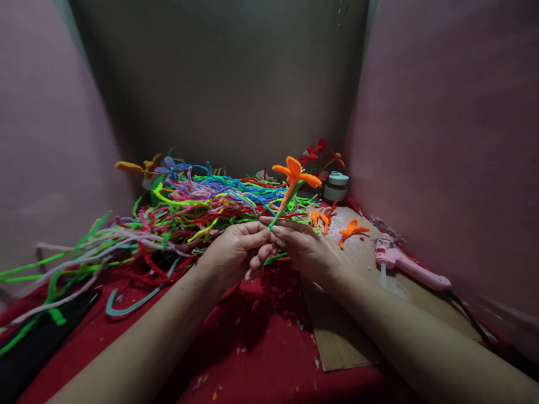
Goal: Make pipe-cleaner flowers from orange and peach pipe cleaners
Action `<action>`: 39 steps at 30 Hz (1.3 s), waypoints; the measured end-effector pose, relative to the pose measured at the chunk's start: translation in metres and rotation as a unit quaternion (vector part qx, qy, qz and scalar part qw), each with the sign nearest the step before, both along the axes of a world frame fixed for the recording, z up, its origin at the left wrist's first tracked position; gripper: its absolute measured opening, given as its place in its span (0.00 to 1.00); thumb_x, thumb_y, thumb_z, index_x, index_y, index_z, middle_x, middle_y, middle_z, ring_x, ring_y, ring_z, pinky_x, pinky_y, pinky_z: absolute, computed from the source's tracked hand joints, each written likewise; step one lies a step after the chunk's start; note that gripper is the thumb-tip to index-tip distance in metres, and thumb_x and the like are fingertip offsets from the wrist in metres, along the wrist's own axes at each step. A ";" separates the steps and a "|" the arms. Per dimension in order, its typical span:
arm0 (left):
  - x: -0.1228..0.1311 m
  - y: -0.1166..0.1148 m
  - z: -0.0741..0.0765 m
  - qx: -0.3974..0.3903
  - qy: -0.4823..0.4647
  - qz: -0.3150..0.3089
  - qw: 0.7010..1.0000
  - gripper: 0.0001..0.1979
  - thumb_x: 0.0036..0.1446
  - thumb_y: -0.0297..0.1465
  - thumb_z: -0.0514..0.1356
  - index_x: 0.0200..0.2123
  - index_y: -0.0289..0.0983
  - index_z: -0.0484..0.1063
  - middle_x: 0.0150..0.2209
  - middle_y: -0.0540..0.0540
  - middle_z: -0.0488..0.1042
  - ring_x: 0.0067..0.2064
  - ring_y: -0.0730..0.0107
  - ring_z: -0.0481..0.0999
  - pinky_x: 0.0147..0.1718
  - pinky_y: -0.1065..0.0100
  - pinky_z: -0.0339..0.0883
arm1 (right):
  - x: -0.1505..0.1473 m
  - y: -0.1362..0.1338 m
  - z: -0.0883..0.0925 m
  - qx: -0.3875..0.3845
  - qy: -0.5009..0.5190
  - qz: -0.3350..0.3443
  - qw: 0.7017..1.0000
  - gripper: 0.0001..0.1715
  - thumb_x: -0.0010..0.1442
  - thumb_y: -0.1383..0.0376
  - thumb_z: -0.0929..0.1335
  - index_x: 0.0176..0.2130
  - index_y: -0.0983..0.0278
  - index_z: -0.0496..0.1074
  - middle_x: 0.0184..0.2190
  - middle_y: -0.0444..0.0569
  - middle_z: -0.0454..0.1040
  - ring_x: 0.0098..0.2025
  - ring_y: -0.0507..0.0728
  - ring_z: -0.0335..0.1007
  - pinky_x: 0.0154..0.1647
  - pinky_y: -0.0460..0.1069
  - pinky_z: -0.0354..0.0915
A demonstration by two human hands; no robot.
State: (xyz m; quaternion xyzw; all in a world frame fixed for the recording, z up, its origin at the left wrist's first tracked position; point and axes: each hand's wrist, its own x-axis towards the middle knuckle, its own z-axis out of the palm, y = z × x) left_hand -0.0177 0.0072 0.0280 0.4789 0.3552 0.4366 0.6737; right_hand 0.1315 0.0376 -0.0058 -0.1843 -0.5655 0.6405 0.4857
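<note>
An orange pipe-cleaner flower (293,175) with a green-wrapped stem stands upright between my hands, in front of the pile. My left hand (238,247) pinches the lower stem with thumb and forefinger, its other fingers curled below. Close against it, my right hand (304,247) is closed on the same green stem, thumb and fingertips meeting there. The bottom of the stem is partly hidden by my fingers. Just right of my right hand, an orange petal piece (320,220) and another small orange flower (352,230) lie on the cardboard (341,342).
Behind my hands spreads a heap of multicoloured pipe cleaners (219,205). A pink glue gun (410,267) lies on the cardboard at right, its cord trailing along the wall. A lidded jar (336,187) stands at the back. Fuzz scraps dot the red cloth (261,359). Walls enclose three sides.
</note>
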 end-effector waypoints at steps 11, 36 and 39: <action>0.003 0.002 0.007 0.132 0.226 0.079 0.962 0.16 0.53 0.41 0.59 0.25 0.32 0.72 0.20 0.48 0.71 0.19 0.75 0.69 0.19 0.75 0.63 | -0.001 -0.002 0.003 -0.001 -0.014 -0.069 0.998 0.07 0.51 0.64 0.68 0.29 0.63 0.76 0.22 0.43 0.69 0.26 0.51 0.61 0.28 0.48 0.56; 0.006 -0.011 0.009 0.322 0.315 0.207 0.868 0.05 0.48 0.30 0.62 0.25 0.36 0.77 0.25 0.49 0.72 0.32 0.68 0.69 0.33 0.69 0.63 | 0.000 -0.017 0.008 0.006 -0.151 0.017 0.988 0.11 0.54 0.60 0.68 0.32 0.64 0.77 0.24 0.42 0.69 0.28 0.50 0.60 0.34 0.48 0.58; 0.003 -0.009 0.014 0.207 0.228 0.141 0.941 0.05 0.46 0.30 0.63 0.27 0.34 0.77 0.25 0.49 0.74 0.31 0.68 0.72 0.32 0.69 0.65 | 0.001 -0.017 0.008 -0.005 -0.156 0.028 0.987 0.11 0.53 0.60 0.70 0.35 0.62 0.78 0.27 0.43 0.72 0.31 0.51 0.62 0.37 0.48 0.59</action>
